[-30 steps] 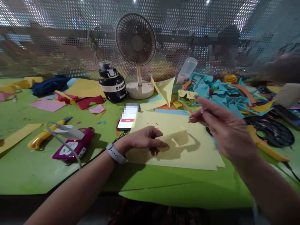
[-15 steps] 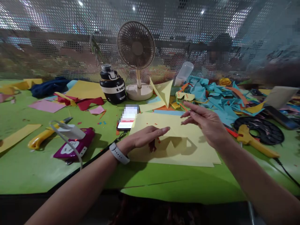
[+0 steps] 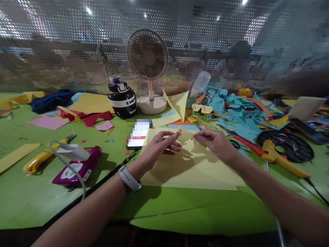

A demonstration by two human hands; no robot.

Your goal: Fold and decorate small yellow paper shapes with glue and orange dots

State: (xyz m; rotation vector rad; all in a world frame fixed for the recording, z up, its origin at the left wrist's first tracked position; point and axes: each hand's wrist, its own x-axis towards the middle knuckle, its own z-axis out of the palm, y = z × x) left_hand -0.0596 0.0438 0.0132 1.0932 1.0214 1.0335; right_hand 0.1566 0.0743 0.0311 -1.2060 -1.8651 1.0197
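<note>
My left hand (image 3: 162, 145), with a white band on its wrist, has its thumb and fingers at the left end of a small yellow paper piece (image 3: 185, 136). A red dot shows on that piece beside my left fingertips. At the other end, my right hand (image 3: 215, 141) pinches the paper between thumb and fingers. Both hands are just above a stack of large pale yellow sheets (image 3: 195, 173), where their shadows fall. The paper's colour matches the sheets, so its full outline is hard to make out.
A lit phone (image 3: 139, 134) and a black bottle (image 3: 123, 99) stand behind my left hand, near a fan (image 3: 151, 103). A yellow glue gun (image 3: 285, 159) and scissors (image 3: 246, 144) lie at right. Blue paper scraps (image 3: 231, 103), a purple power socket (image 3: 74, 169) and a cutter (image 3: 46, 157) surround the sheets.
My right hand has come down and left, from above the sheets to a pinch on the small paper. The paper is now raised between both hands. My left fingers have curled in.
</note>
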